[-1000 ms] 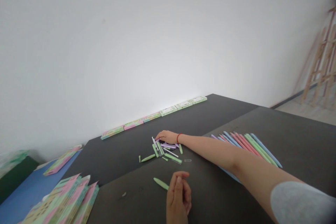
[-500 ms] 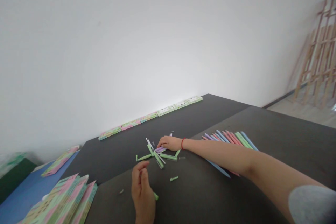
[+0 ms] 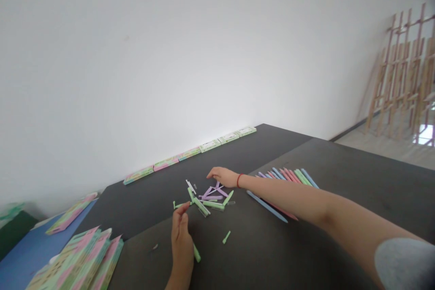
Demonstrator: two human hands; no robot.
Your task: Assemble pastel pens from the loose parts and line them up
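Observation:
Hovering at the far side of a loose pile of pen parts is my right hand (image 3: 224, 176), its fingers stretched to the left with nothing seen in them. Just below it lie several purple pen parts (image 3: 212, 197). Green pen barrels (image 3: 214, 205) and thin white tubes (image 3: 190, 186) are mixed in around them. Nearer to me, my left hand (image 3: 181, 235) is held on edge with thumb and fingers apart. A green pen part (image 3: 196, 253) shows beside its palm, partly hidden. A small green piece (image 3: 226, 237) lies alone to the right.
Coloured pens (image 3: 288, 176) lie in a row beyond my right forearm, with a blue pen (image 3: 268, 207) nearer. Flat boxes (image 3: 190, 152) line the wall. More boxes (image 3: 78, 258) are stacked at the left on a blue surface (image 3: 20, 260). Wooden easels (image 3: 401, 72) stand at the right.
My right hand has drawn back from the purple parts, which now lie spread and in plain sight. The small green piece has turned. The view has shifted slightly.

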